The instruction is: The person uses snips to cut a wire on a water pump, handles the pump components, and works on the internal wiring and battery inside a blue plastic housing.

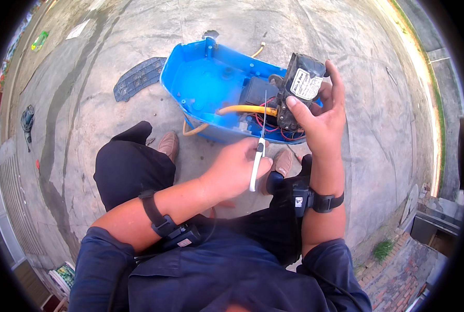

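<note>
A blue plastic housing [193, 70], open at the top, lies on the ground before me. My right hand [325, 117] grips a dirty black pump [306, 65] with a white label, thumb in front and fingers behind, tilted up at the housing's right end. From the pump a yellow hose [242, 109] runs left across the housing. In my left hand [242, 164] is a white-handled utility knife [258, 166], its long thin blade pointing away from me. The blade overlaps the hose in view; whether they touch I cannot tell. A black battery [259, 92] and red wires [263, 124] sit beside the pump.
A dark curved plastic panel [138, 78] lies left of the housing. Farther left are a dark power-tool-like object [28, 119] and a green item [39, 40]. A short yellow hose piece [259, 49] shows behind the housing. My shoes [168, 145] are close to its near side.
</note>
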`<state>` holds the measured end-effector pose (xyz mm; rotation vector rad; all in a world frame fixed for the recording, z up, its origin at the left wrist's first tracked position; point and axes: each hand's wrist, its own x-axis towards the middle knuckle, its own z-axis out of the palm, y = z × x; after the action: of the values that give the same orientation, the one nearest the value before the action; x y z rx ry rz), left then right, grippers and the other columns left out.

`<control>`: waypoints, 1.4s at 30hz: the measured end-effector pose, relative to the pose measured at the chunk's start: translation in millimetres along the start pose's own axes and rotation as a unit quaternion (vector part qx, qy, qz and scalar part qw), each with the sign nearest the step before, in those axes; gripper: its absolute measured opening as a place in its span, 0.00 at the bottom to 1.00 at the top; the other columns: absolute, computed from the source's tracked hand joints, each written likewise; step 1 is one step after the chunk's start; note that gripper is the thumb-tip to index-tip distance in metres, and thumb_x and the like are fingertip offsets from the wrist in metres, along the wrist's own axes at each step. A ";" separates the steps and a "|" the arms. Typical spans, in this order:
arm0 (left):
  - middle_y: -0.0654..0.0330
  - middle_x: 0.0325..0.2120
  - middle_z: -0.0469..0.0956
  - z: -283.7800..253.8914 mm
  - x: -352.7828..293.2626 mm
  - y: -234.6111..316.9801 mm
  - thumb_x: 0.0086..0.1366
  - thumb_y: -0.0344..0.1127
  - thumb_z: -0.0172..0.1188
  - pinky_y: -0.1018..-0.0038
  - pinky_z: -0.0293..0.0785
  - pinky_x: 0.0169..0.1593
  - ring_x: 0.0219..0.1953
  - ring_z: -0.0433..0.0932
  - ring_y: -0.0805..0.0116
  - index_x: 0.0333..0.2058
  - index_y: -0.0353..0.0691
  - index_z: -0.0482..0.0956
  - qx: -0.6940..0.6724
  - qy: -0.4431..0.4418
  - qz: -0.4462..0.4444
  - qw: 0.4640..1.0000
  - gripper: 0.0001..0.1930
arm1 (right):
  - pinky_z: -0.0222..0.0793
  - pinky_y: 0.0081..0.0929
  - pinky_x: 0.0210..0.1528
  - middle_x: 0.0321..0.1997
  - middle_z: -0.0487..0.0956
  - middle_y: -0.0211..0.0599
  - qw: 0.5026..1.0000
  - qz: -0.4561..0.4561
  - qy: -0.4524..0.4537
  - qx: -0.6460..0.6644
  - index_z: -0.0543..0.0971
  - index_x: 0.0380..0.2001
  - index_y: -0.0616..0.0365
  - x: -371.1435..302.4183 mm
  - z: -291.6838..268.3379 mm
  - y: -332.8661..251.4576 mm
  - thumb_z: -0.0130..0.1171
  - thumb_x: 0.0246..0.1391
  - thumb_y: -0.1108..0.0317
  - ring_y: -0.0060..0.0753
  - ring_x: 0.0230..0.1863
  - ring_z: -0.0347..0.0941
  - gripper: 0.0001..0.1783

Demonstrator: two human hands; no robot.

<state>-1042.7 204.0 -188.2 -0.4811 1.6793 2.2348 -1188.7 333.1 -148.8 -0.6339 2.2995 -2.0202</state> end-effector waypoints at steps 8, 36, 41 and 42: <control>0.54 0.38 0.81 4.1 -14.9 -7.0 0.63 0.39 0.63 0.70 0.77 0.45 0.39 0.80 0.68 0.57 0.31 0.72 0.105 0.033 0.049 0.993 0.26 | 0.76 0.25 0.42 0.42 0.79 0.42 1.000 0.014 0.014 -0.005 0.60 0.68 0.63 0.8 0.0 4.1 0.73 0.44 0.71 0.27 0.43 0.78 0.49; 0.58 0.44 0.81 1.8 -14.4 -14.0 0.64 0.36 0.62 0.73 0.76 0.50 0.45 0.80 0.71 0.59 0.35 0.71 0.084 0.016 0.019 0.996 0.26 | 0.75 0.24 0.40 0.40 0.79 0.45 0.988 0.135 -0.030 0.065 0.58 0.68 0.68 12.8 -9.6 22.4 0.71 0.48 0.71 0.29 0.40 0.78 0.47; 0.59 0.41 0.81 -0.2 -8.7 5.3 0.64 0.36 0.62 0.74 0.75 0.47 0.42 0.78 0.74 0.57 0.34 0.73 0.115 0.019 0.014 0.993 0.24 | 0.75 0.24 0.41 0.41 0.79 0.45 0.985 0.142 -0.037 0.085 0.58 0.69 0.67 9.9 -9.1 15.9 0.72 0.48 0.71 0.29 0.41 0.78 0.48; 0.60 0.41 0.81 -0.8 -7.4 7.1 0.64 0.36 0.63 0.75 0.75 0.46 0.41 0.78 0.75 0.56 0.34 0.74 0.118 0.018 0.014 0.993 0.23 | 0.75 0.24 0.42 0.41 0.79 0.45 0.986 0.140 -0.039 0.084 0.58 0.69 0.67 9.4 -9.2 15.4 0.72 0.48 0.71 0.29 0.41 0.78 0.48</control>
<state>-1039.0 201.0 -179.0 -0.4446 1.9479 2.0211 -1204.3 340.1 -159.7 -0.3500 2.0136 -1.9891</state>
